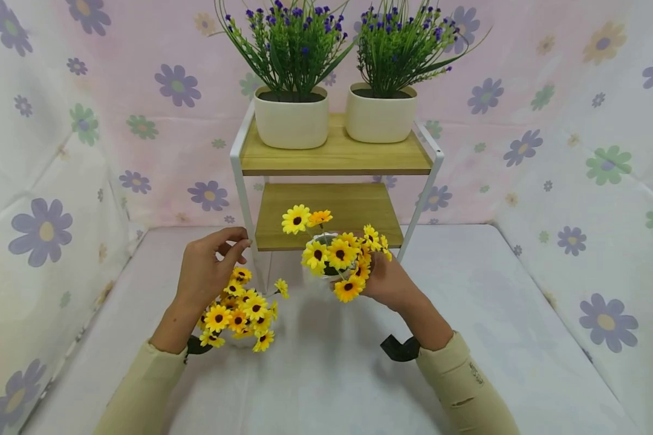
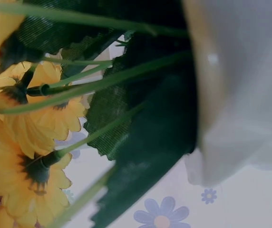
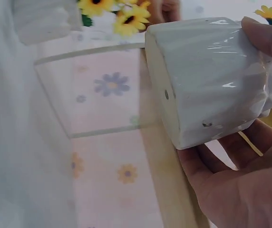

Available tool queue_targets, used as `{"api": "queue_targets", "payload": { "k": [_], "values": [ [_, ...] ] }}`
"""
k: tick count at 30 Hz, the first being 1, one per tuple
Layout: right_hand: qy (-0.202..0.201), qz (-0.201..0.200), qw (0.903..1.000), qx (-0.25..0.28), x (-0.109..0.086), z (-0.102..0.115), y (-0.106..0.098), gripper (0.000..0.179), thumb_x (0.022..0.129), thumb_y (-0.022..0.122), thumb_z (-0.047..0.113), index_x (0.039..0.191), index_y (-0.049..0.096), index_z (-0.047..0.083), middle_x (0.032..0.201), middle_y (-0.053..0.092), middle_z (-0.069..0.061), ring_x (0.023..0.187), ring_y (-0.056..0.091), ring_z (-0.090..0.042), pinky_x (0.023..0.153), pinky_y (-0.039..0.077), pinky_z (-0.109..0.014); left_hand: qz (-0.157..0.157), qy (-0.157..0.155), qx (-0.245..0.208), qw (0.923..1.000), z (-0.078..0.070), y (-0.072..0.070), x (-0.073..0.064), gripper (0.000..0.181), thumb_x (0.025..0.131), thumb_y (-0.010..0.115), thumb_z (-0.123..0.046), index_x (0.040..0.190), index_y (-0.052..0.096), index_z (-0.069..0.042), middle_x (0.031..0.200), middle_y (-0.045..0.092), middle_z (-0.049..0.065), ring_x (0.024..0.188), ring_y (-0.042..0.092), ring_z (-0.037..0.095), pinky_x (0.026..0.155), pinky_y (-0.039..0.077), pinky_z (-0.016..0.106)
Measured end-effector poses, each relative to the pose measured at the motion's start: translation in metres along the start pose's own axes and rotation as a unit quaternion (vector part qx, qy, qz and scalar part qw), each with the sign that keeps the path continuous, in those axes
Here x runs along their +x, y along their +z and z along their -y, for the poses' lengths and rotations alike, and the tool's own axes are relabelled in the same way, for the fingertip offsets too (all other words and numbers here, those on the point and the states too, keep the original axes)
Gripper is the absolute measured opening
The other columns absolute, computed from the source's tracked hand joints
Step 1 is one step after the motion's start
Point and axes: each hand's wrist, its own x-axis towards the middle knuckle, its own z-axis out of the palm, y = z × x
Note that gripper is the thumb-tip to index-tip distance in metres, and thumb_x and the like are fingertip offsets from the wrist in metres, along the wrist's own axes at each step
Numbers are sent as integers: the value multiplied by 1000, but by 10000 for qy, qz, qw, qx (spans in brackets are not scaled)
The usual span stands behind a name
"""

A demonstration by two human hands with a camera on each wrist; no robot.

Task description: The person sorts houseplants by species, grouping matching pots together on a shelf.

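Note:
My right hand [image 1: 386, 281] grips a white ceramic flowerpot [image 3: 207, 80] of yellow daisy-like flowers [image 1: 340, 254], thumb on one side and fingers on the other. The pot is raised in front of the lower shelf, its base with a small hole showing in the right wrist view. My left hand [image 1: 209, 260] has loosely bent fingers and holds nothing; its fingertips are right by the stand's front left leg [image 1: 247, 217]. Below it on the table is a second pot of yellow flowers [image 1: 245, 311], whose white pot [image 2: 240, 95] and green leaves [image 2: 150, 137] fill the left wrist view.
A two-tier stand with wooden boards [image 1: 326, 205] and a white frame is at the back of the white-covered table [image 1: 315, 386]. On its upper board [image 1: 334, 160] are two cream planters [image 1: 292, 121] with purple flowers. Floral cloth [image 1: 179, 157] hangs around the sides.

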Motion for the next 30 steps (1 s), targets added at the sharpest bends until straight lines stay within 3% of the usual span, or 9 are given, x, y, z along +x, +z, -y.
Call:
{"api": "queue_targets", "payload": {
  "k": [7, 13, 18, 30],
  "values": [
    [186, -623, 9977, 185, 1, 13, -12, 69, 89, 82, -4, 150, 51, 0, 147, 60, -16, 129, 57, -28, 103, 56, -32, 2, 18, -25, 10000, -1, 0, 1, 13, 100, 74, -8, 113, 78, -7, 96, 79, 8, 63, 71, 15, 48, 45, 17],
    [-189, -1203, 9904, 649, 11, 17, -13, 69, 90, 78, -9, 152, 49, 5, 146, 58, -12, 130, 57, -27, 104, 55, -31, 15, -38, -42, 10000, -1, 0, 0, 12, 100, 74, -9, 112, 78, -7, 93, 79, 6, 63, 71, 15, 48, 46, 17],
    [-160, -1627, 9806, 1078, 19, 20, -14, 72, 94, 75, -8, 156, 46, 10, 151, 54, -9, 139, 54, -27, 105, 55, -32, 19, -51, -29, 10000, -1, 1, 0, 12, 100, 74, -8, 111, 78, -8, 92, 79, 6, 63, 71, 15, 48, 46, 17],
    [-303, -1966, 9733, 1146, 32, 9, -18, 72, 96, 75, -2, 160, 44, 13, 160, 47, -3, 147, 46, -23, 116, 47, -39, 5, -12, 1, 10000, -1, 0, 0, 13, 100, 74, -7, 113, 78, -6, 93, 78, 7, 63, 71, 16, 50, 47, 17]
  ]
}}
